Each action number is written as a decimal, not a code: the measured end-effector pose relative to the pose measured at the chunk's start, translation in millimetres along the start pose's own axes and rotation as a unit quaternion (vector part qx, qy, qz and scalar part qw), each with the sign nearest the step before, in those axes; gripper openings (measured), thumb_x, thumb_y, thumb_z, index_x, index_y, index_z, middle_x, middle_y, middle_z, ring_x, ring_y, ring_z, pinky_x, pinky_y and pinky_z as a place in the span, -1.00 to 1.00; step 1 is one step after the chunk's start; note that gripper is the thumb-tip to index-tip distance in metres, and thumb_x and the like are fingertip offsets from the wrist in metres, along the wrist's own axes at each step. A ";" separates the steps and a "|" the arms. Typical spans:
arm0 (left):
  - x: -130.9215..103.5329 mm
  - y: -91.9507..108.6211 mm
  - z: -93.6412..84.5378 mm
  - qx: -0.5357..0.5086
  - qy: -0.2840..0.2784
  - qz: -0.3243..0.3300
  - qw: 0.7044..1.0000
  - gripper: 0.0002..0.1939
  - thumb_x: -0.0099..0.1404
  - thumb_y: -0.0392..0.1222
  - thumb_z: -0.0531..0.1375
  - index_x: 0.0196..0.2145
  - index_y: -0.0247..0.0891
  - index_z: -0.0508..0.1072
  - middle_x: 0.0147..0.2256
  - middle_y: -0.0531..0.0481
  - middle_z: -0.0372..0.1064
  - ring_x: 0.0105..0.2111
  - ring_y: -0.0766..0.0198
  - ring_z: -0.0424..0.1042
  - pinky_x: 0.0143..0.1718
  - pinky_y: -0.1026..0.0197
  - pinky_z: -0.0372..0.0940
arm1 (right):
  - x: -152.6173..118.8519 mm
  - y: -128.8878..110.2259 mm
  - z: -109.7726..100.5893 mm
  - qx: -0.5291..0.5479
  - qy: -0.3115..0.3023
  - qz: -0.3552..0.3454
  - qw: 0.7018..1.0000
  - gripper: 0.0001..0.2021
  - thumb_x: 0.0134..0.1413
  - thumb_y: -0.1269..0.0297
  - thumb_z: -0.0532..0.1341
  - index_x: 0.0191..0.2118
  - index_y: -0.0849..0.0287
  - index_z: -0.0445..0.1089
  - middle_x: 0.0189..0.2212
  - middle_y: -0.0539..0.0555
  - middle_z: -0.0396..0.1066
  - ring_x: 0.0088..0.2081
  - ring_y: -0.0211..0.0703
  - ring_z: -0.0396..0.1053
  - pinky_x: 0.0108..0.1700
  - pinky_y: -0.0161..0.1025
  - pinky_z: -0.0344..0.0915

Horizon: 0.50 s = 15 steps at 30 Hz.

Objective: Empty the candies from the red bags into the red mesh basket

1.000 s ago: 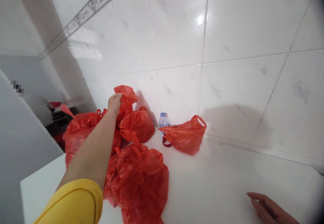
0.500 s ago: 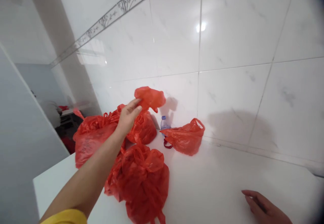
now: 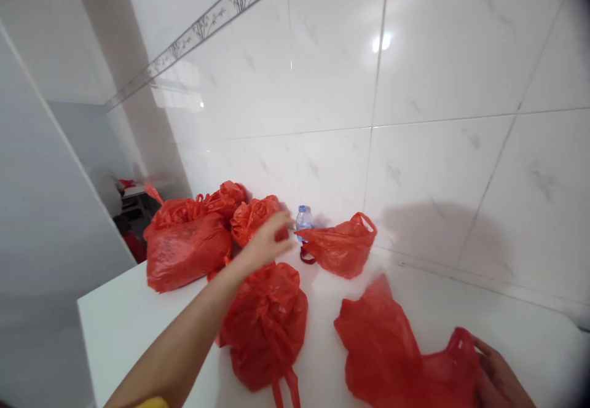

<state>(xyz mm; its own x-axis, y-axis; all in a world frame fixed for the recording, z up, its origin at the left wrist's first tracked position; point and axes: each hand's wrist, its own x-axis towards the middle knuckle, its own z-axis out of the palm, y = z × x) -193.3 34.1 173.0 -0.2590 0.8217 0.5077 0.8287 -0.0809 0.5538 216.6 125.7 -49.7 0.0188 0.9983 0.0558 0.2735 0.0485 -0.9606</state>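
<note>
My left hand [image 3: 270, 237] reaches across the table with its fingers apart and nothing in them, slightly blurred. It hovers by a small plastic bottle [image 3: 302, 222] with a blue cap and a red plastic bag [image 3: 343, 251] with a loop handle. A limp, flat red plastic bag [image 3: 382, 346] spreads over the lower right. My right hand [image 3: 500, 377], partly cut off by the frame's edge, grips that bag by its handle end. Below my left forearm sits a tied, filled red bag [image 3: 270, 334].
Several more stuffed red bags [image 3: 188, 251] are heaped at the left, partly against the white tiled wall [image 3: 332, 168]. A dark red strap [image 3: 307, 255] lies beside the bottle. The white table's [image 3: 115, 322] edge shows at the left.
The red bag my left hand held up by the wall is out of that hand, which has moved right and lower. A limp red bag is now in my right hand, which was bare before.
</note>
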 end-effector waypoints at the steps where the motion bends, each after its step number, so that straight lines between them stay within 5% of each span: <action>1: 19.0 -18.3 -4.3 0.022 0.062 -0.039 0.997 -0.49 0.07 -0.15 0.28 0.01 -0.13 0.36 0.14 -0.09 0.22 0.16 0.00 0.17 0.14 0.01 0.12 | -3.3 -5.6 1.3 0.028 0.012 0.001 1.000 -0.34 -0.01 -0.14 0.08 0.19 0.08 0.15 -0.12 0.15 0.44 -0.33 -0.03 0.48 -0.39 -0.20 0.42; 6: 86.5 -104.0 -14.6 0.074 0.169 -0.177 0.967 0.00 0.01 -0.02 0.33 0.26 -0.40 -0.07 0.27 -0.40 -0.18 0.29 -0.17 -0.28 0.25 -0.15 -0.29 | -17.3 -24.5 7.8 0.017 -0.003 -0.046 0.999 -0.33 0.06 -0.17 -0.01 0.24 0.03 0.02 0.11 0.20 0.23 -0.28 -0.08 0.45 -0.39 -0.23 0.40; 10: 98.4 -148.8 -3.2 0.080 0.169 -0.278 0.942 0.19 -0.06 0.07 0.38 0.28 -0.50 -0.22 0.26 -0.55 -0.27 0.27 -0.31 -0.24 0.20 -0.23 -0.12 | -20.3 -24.8 12.3 -0.059 -0.019 -0.049 0.997 -0.28 -0.02 -0.18 0.10 0.24 -0.05 0.01 0.07 0.13 0.30 -0.35 -0.14 0.42 -0.26 -0.16 0.39; 15: 86.7 -177.3 14.2 0.079 0.126 -0.321 0.935 -0.57 0.28 -0.09 0.17 0.07 -0.25 0.26 0.06 -0.16 0.24 -0.02 0.06 0.33 -0.06 -0.09 0.30 | -14.7 -18.7 12.4 -0.085 -0.023 -0.006 0.996 -0.27 -0.08 -0.19 0.14 0.22 -0.04 0.07 -0.17 0.05 0.46 -0.39 -0.11 0.43 -0.25 -0.15 0.37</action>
<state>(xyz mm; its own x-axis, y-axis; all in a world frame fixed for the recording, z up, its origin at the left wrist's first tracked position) -355.6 127.8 109.4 -0.8206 0.5117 0.2547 0.5200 0.4834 0.7042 199.3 110.5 -35.9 -0.0289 0.9984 0.0495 0.4317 0.0571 -0.9002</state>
